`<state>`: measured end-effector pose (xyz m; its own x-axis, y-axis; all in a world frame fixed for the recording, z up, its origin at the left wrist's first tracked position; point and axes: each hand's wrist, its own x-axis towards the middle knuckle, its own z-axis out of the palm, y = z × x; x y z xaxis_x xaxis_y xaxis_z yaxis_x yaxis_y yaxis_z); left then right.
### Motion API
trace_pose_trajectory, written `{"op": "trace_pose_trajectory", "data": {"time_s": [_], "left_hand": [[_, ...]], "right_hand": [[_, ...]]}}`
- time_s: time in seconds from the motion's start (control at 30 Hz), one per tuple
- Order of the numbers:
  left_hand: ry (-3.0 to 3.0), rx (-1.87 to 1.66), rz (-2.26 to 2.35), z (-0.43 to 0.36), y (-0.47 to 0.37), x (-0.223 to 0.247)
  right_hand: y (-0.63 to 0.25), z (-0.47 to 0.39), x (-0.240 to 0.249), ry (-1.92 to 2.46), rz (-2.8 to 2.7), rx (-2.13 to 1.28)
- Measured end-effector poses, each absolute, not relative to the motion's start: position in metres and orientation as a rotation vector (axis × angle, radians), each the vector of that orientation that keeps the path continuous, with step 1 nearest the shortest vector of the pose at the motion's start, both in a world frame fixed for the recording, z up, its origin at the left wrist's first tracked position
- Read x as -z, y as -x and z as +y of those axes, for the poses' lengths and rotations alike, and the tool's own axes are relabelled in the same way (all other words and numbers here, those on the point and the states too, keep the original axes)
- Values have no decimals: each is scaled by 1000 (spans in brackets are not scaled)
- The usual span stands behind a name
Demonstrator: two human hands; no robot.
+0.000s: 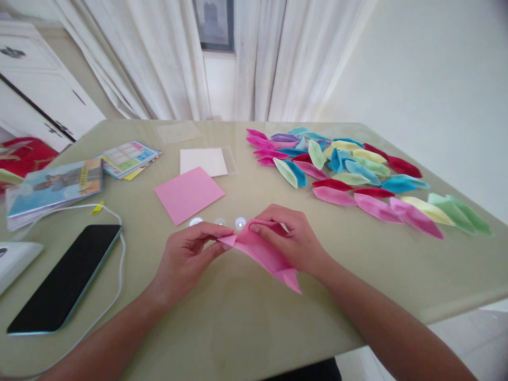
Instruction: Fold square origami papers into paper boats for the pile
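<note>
Two hands (181, 263) (298, 239) hold folded pink paper (265, 253); the booklet's (59, 186) lettering (83, 176) looks blurred.

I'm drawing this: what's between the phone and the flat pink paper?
In the head view, a white cable on the table lies between the phone and the flat pink paper.

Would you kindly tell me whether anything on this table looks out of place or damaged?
Nothing looks spilled or damaged. The flat pink sheet lies askew to the white sheet behind it, but that seems ordinary for loose paper. The pink paper held in the left hand and right hand shows folds, no visible tears.
</note>
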<state>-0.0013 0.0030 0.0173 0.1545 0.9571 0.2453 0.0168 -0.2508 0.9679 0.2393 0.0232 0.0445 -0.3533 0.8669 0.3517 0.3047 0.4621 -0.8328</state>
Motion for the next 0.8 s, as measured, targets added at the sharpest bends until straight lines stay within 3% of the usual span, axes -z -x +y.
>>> {"op": "trace_pose_trajectory", "data": {"time_s": [0.43,0.8], "left_hand": [[-1955,-1216,891,3,6,-20],[-1873,-1038,981,-3,8,-14]], "right_hand": [[-237,25,-42,1023,-1867,-792],[-238,22,-42,894,-2019,-860]]}}
